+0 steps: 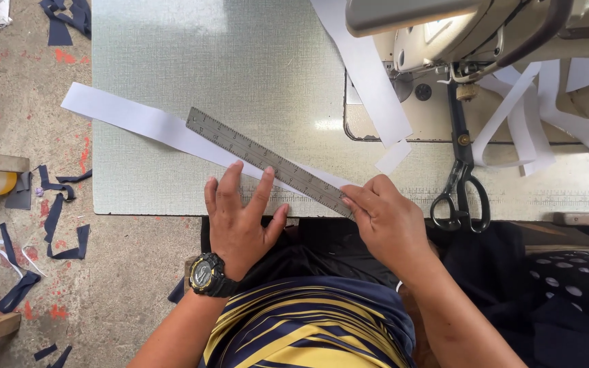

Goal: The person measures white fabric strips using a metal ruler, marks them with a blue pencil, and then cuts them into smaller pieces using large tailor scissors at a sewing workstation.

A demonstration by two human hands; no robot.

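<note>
A grey metal ruler [260, 158] lies slantwise on a long white fabric strip [138, 121] across the pale green table [192, 61]. My left hand [240, 218] rests flat with fingers spread, its fingertips pressing on the ruler's near part and the strip. A black wristwatch [206, 274] is on that wrist. My right hand [384, 217] is curled at the ruler's lower right end, fingers pinched against the ruler and strip edge; what lies under the fingertips is hidden.
A sewing machine [458, 27] stands at the back right with several white strips [369, 75] hanging around it. Black scissors [461, 177] lie right of my right hand. Dark fabric scraps [56, 225] litter the concrete floor on the left. Dark cloth [506, 272] lies on my lap.
</note>
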